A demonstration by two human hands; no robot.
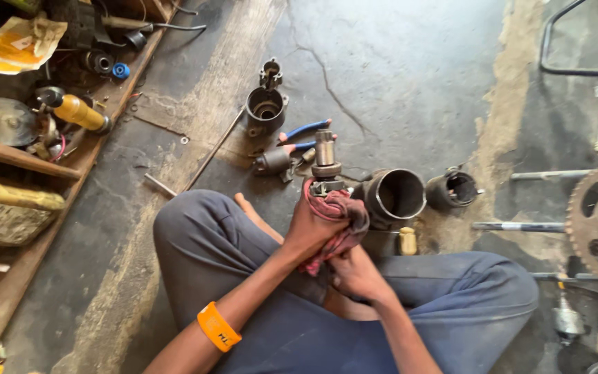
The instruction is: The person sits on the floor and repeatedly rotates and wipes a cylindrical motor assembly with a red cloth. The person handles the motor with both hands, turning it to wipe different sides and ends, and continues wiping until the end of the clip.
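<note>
Above your lap, between your crossed legs, your left hand (pixel 311 225) is closed around the lower end of a small metal gear shaft (pixel 325 163), with a reddish rag (pixel 340 215) bunched between your palm and the part. The shaft rises straight out of the top of that fist: its long axis stands close to upright, the plain cylindrical end pointing up and away from you, the wider collar and toothed section sitting just above your fingers. Only the lower end is hidden, wrapped in cloth and hand.

Your right hand (pixel 356 275) sits just below and behind the left, nearer your body, fingers curled on the hanging tail of the rag; it touches the cloth, not the shaft.

Beyond the grip, on the concrete floor (pixel 410 76), lie blue-handled pliers (pixel 304 135), almost directly behind the shaft's tip. To the right of the grip, just beside the rag, a hollow steel housing (pixel 394 196) lies on its side with its open mouth facing you, and a smaller dark cylinder (pixel 452 189) rests farther right. Another round housing (pixel 265 109) stands up and to the left of the grip, well apart.
</note>
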